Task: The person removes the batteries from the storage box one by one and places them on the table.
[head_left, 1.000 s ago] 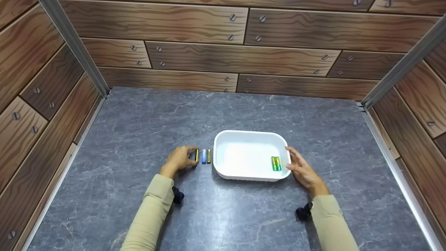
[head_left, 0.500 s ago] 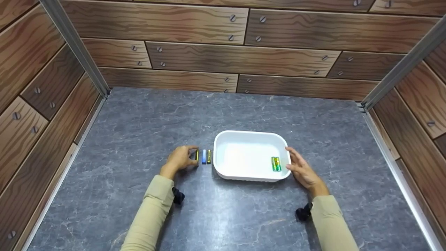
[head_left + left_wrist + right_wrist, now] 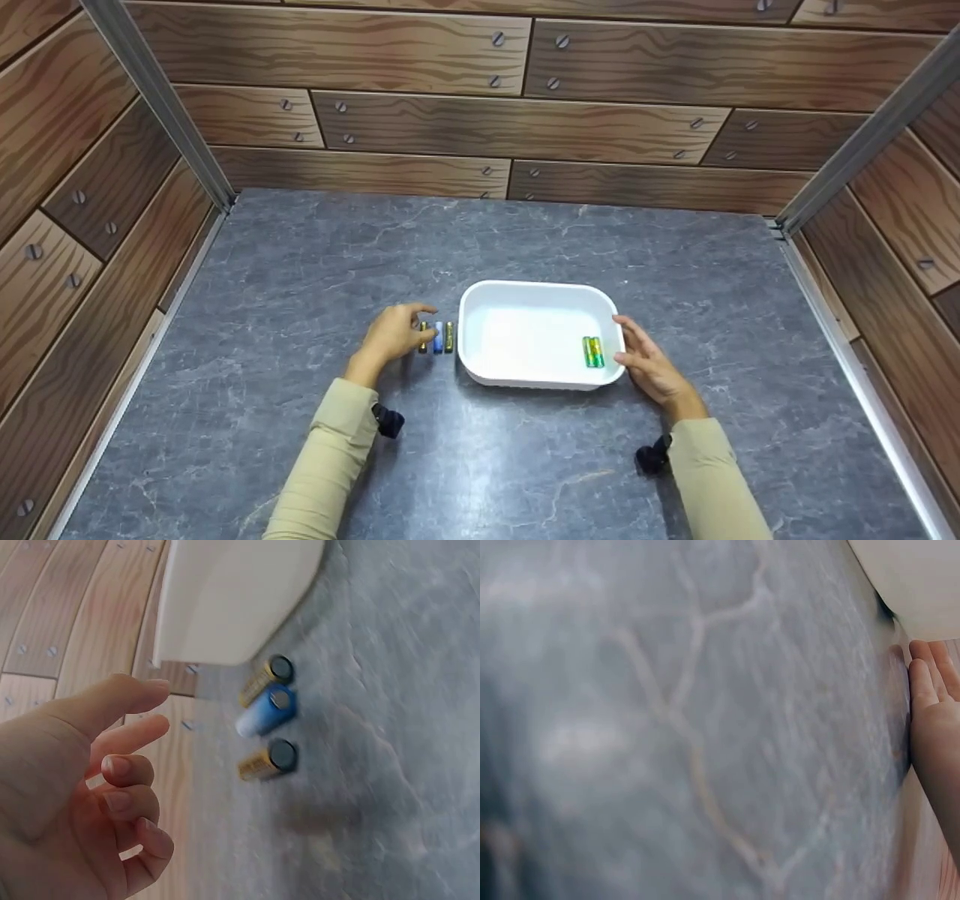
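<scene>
Three small batteries stand in a row left of the white plastic basin (image 3: pixel 534 379). A blue battery (image 3: pixel 268 709) lies between two gold-and-black ones, the outer battery (image 3: pixel 268 760) and the inner battery (image 3: pixel 267 679). My left hand (image 3: pixel 391 334) hovers over the row, thumb and index finger apart, nothing between them; in the left wrist view its other fingers are loosely curled. Two green-and-yellow batteries (image 3: pixel 593 352) lie side by side inside the basin's right end. My right hand (image 3: pixel 656 371) touches the basin's right side with extended fingers (image 3: pixel 922 682).
The grey marbled tabletop (image 3: pixel 525 465) carries the basin and the row. Wood-patterned panels (image 3: pixel 420 120) form walls at the back and both sides. Metal posts (image 3: pixel 161 105) stand at the rear corners. A black wrist camera (image 3: pixel 388 421) sits at my left cuff.
My left hand has let go of the outer gold-and-black battery, risen and shifted slightly right over the row. My right hand and the basin have stayed in place.
</scene>
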A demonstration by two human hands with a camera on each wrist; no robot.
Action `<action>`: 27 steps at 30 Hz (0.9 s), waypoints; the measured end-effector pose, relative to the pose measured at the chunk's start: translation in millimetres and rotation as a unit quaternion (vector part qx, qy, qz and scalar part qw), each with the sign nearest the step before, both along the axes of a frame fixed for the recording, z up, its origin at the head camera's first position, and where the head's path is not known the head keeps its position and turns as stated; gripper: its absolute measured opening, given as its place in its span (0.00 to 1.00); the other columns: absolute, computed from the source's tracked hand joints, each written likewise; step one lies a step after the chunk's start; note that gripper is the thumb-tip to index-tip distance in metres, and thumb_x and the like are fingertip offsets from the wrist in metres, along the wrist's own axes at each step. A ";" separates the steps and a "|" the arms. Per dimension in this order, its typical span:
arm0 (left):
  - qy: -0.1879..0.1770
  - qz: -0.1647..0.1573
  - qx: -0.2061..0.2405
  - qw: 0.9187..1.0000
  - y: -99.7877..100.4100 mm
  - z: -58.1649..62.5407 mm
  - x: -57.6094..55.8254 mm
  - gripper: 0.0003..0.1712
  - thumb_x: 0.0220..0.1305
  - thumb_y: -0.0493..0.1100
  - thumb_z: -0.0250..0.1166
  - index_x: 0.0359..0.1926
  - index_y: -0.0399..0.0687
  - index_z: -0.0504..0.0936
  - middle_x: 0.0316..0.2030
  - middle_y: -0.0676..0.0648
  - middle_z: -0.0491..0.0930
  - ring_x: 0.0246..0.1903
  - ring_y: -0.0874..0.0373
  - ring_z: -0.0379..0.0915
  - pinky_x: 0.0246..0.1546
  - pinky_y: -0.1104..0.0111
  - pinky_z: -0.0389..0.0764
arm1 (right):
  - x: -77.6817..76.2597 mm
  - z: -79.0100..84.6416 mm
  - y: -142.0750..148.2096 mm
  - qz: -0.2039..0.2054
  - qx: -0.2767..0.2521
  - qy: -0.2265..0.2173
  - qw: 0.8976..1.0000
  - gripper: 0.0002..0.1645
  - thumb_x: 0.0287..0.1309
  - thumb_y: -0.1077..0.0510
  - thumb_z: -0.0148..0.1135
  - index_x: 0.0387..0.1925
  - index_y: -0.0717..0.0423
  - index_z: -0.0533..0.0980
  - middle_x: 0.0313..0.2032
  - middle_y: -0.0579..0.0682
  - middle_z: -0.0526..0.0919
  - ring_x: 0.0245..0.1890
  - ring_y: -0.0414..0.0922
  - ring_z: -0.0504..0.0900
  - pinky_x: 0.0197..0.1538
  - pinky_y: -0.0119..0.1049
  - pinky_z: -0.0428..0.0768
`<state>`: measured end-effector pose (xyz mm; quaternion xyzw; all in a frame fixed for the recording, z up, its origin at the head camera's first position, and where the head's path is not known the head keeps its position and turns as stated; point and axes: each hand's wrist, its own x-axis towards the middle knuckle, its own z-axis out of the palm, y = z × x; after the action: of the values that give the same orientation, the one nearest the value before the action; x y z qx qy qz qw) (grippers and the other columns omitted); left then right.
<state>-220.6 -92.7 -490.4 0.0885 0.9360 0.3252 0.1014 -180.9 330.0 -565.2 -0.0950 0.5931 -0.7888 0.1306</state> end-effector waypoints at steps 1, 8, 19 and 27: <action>0.002 -0.002 0.003 1.000 1.6 1.8 0.5 0.22 0.59 0.45 0.67 0.56 0.50 0.81 0.17 0.55 0.63 0.17 0.62 0.55 0.19 0.71 0.55 | 0.1 0.0 -0.1 -0.002 -0.001 0.000 1.000 0.34 0.58 0.73 0.53 0.60 0.38 0.66 0.59 0.37 0.73 0.59 0.31 0.73 0.59 0.24 0.72; 0.032 -0.021 0.012 0.999 14.9 12.9 3.9 0.21 0.60 0.47 0.68 0.54 0.49 0.82 0.15 0.56 0.62 0.14 0.64 0.54 0.18 0.72 0.55 | 0.9 1.2 -1.1 -0.015 0.002 -0.009 1.000 0.35 0.57 0.74 0.54 0.59 0.38 0.67 0.58 0.36 0.74 0.59 0.30 0.73 0.59 0.23 0.72; 0.048 -0.050 0.039 0.997 37.6 20.0 8.3 0.20 0.60 0.45 0.67 0.54 0.49 0.82 0.17 0.56 0.62 0.15 0.63 0.54 0.19 0.73 0.56 | -0.2 1.3 -0.8 -0.015 0.006 -0.017 1.000 0.35 0.57 0.73 0.54 0.59 0.37 0.67 0.59 0.36 0.72 0.60 0.31 0.72 0.60 0.23 0.71; 0.054 -0.068 0.045 0.995 53.0 19.0 9.7 0.20 0.59 0.45 0.67 0.53 0.48 0.82 0.20 0.55 0.64 0.19 0.62 0.56 0.21 0.73 0.57 | -0.7 -0.6 0.6 0.007 -0.002 0.007 1.000 0.35 0.59 0.73 0.53 0.61 0.37 0.66 0.59 0.36 0.73 0.59 0.30 0.73 0.59 0.24 0.72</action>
<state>-210.9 -39.7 -471.5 0.1741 0.9164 0.3538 0.0686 -181.6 330.6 -565.7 -0.1048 0.5918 -0.7883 0.1321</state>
